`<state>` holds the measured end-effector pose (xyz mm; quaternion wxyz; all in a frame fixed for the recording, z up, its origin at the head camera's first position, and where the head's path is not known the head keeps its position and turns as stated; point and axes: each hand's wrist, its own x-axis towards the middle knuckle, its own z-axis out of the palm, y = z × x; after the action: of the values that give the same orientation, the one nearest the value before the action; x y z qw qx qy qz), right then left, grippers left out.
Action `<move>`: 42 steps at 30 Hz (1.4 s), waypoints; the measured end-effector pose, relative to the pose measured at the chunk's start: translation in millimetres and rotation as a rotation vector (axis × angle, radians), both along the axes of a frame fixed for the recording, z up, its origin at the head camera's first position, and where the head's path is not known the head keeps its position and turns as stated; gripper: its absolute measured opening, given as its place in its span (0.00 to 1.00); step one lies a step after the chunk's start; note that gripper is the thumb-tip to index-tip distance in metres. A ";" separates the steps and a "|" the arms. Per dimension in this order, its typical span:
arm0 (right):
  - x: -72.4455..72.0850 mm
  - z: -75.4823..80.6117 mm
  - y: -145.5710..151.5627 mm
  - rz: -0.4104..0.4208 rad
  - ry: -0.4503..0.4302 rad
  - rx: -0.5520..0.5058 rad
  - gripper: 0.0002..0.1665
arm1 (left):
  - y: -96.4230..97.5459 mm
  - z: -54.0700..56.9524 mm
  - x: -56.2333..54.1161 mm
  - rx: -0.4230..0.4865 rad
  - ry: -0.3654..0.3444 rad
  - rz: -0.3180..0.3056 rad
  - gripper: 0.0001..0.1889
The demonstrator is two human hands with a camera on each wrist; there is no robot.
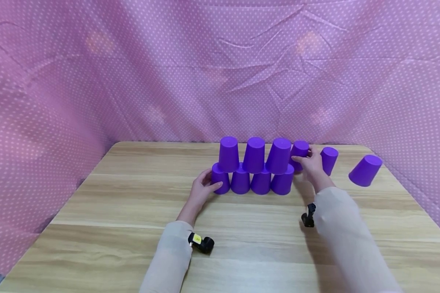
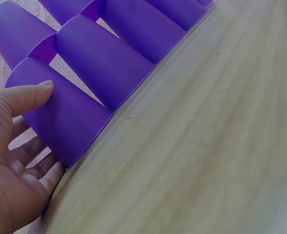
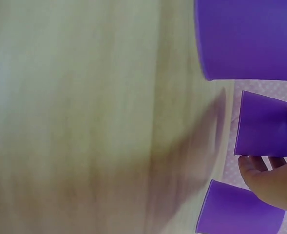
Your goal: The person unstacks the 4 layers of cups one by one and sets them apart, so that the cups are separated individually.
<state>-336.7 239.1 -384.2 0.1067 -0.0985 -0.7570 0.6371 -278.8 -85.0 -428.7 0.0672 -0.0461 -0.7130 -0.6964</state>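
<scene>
Several upside-down purple cups stand side by side in a bottom row (image 1: 261,183). Three more purple cups, including a middle one (image 1: 254,156), rest upside down across them as a second row. At the row's left end, my left hand (image 1: 201,189) holds the leftmost bottom cup (image 2: 67,114), thumb on its front and fingers round the far side. My right hand (image 1: 313,163) grips another upside-down purple cup (image 3: 265,126) just right of the stack, thumb and fingers on opposite sides. That cup's rim looks raised off the table. Part of the right hand is out of the right wrist view.
Two further purple cups are upside down on the right: one cup (image 1: 330,160) just beyond my right hand, another cup (image 1: 365,171) farther right. All stand on a wood-grain table (image 1: 242,252). Pink dotted cloth (image 1: 190,73) hangs behind and at both sides.
</scene>
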 end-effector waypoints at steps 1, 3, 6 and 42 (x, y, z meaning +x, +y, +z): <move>-3.0 -4.0 1.1 -0.001 0.001 -0.019 0.37 | -0.1 0.0 0.1 -0.003 0.000 0.003 0.29; -6.4 -8.8 1.4 0.002 -0.006 -0.042 0.38 | -0.4 0.3 0.3 -0.009 0.001 0.007 0.29; -10.9 -12.9 2.5 0.030 -0.029 -0.050 0.39 | -0.8 0.8 0.6 -0.009 0.003 0.009 0.29; -9.7 -1.8 -7.8 0.106 -0.078 0.090 0.38 | -0.8 2.2 3.3 -0.008 0.005 -0.013 0.29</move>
<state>-346.4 231.4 -386.0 0.0472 -0.0781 -0.7927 0.6028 -275.5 -85.8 -426.5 0.0641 -0.0528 -0.7154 -0.6938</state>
